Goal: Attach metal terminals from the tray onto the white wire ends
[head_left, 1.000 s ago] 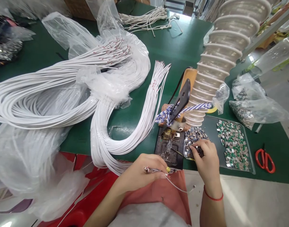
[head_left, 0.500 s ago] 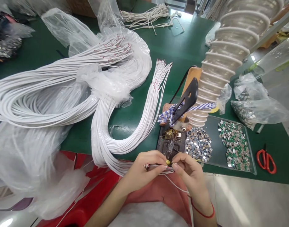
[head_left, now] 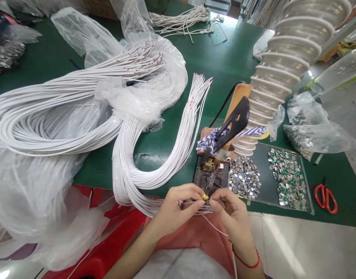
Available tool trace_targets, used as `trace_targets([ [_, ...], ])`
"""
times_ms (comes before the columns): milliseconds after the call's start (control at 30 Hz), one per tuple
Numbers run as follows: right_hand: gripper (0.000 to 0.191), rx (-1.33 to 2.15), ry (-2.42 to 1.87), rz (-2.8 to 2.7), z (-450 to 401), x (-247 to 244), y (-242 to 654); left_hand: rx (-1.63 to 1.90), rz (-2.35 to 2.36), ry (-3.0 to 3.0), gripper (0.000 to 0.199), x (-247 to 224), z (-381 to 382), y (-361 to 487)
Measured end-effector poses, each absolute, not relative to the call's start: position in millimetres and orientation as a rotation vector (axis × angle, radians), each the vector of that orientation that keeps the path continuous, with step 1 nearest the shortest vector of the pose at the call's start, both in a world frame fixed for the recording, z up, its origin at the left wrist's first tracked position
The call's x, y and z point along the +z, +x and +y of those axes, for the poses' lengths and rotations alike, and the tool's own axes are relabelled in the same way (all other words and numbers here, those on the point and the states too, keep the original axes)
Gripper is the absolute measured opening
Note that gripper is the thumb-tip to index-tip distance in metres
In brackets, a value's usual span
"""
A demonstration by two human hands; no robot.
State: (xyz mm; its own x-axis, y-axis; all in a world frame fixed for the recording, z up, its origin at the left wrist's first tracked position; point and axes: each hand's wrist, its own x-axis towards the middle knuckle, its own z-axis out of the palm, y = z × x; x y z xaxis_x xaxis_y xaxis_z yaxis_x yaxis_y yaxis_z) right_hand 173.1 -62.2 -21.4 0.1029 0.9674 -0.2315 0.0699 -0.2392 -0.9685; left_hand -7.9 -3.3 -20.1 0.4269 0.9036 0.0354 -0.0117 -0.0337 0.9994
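My left hand (head_left: 182, 203) is closed around several white cables, whose red-tipped ends (head_left: 179, 202) stick out beside the thumb. My right hand (head_left: 228, 207) is pinched close to the left fingertips; what it grips is too small to make out. Between the hands is a small yellow piece (head_left: 205, 197). Just beyond them lies a dark tray (head_left: 201, 178) with metal bits, under a black slotted bar (head_left: 233, 124) tied with blue-and-white cord (head_left: 207, 141). A long bundle of white cables (head_left: 166, 170) curves over the table edge toward my left hand.
Right of the dark tray, a clear tray (head_left: 265, 193) holds silver connectors (head_left: 244, 178) and green-and-silver parts (head_left: 290, 180). Red scissors (head_left: 325, 198) lie farther right. A ribbed hose (head_left: 282, 69) hangs over the green table (head_left: 224, 58). More white cables (head_left: 50, 100) and plastic bags lie left.
My right hand has shifted slightly left, nearer the left fingertips. The view has moved slightly; my left hand keeps its hold on the cables.
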Motion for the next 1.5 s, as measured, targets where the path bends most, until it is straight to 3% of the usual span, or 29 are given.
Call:
trace_targets([
  [867,0.013,1.047,-1.501,-1.228,-58,-17,168,0.972,1.024,1.459,0.023,-14,-7,2],
  [1100,0.009,0.789,-1.479,-1.31,-60,-15,174,0.983,1.08,1.516,0.024,-10,-7,1],
  [1500,0.017,0.887,-1.349,-1.197,-55,-24,160,1.015,1.101,1.521,0.022,-4,-5,3],
])
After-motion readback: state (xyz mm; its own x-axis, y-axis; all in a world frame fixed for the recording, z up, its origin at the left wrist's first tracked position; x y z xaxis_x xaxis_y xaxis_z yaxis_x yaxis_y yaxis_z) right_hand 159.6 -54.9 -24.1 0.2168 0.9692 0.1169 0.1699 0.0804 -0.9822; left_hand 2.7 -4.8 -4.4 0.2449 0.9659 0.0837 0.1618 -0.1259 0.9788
